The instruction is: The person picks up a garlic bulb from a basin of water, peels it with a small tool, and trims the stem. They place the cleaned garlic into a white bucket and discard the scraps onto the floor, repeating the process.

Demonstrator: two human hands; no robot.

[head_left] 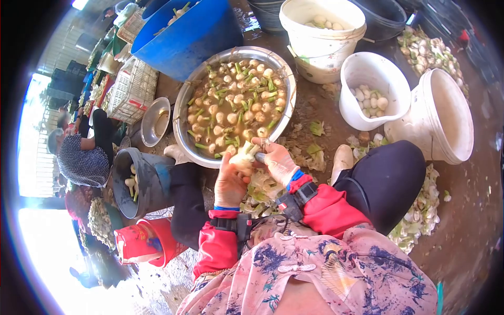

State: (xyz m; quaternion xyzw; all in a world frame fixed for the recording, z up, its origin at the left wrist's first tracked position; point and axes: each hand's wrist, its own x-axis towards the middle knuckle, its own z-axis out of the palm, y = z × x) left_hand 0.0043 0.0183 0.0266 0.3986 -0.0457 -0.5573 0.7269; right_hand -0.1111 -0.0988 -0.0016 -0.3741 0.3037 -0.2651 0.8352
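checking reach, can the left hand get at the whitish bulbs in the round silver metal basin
Probably yes: the basin sits just beyond the left hand, with no lid over the bulbs, though the pale bulb that hand holds may need releasing first.

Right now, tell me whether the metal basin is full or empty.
Full, at least across the top: bulbs crowd the basin nearly from side to side. How deep they go, I cannot tell.
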